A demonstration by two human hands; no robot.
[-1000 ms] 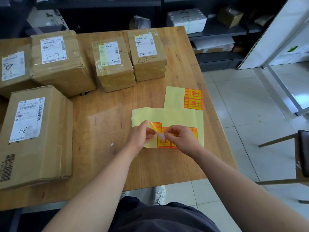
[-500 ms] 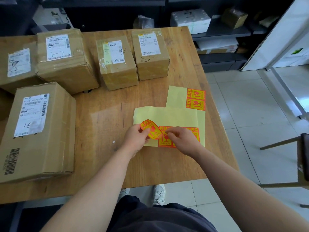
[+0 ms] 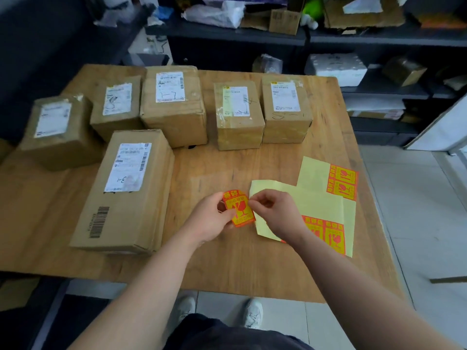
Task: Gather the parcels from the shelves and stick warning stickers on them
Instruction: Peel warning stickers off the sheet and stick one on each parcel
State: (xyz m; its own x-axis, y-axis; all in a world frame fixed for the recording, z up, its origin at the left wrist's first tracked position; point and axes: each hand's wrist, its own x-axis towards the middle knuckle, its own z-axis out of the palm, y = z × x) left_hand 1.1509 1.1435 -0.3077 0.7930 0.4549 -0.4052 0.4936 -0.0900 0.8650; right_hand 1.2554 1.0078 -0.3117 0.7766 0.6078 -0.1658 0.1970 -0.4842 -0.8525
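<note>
- Both forearms reach forward over the counter, and the hands meet near its middle.
- The left hand curls round the left side of the warning sticker and grips it.
- The right hand is curled, its fingertips at the sticker's right edge and the backing sheet corner. I cannot tell which it pinches.
- The parcels sit behind and to the left.

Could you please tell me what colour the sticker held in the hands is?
The sticker is orange-red with yellow print, seen best in the head view.
</note>
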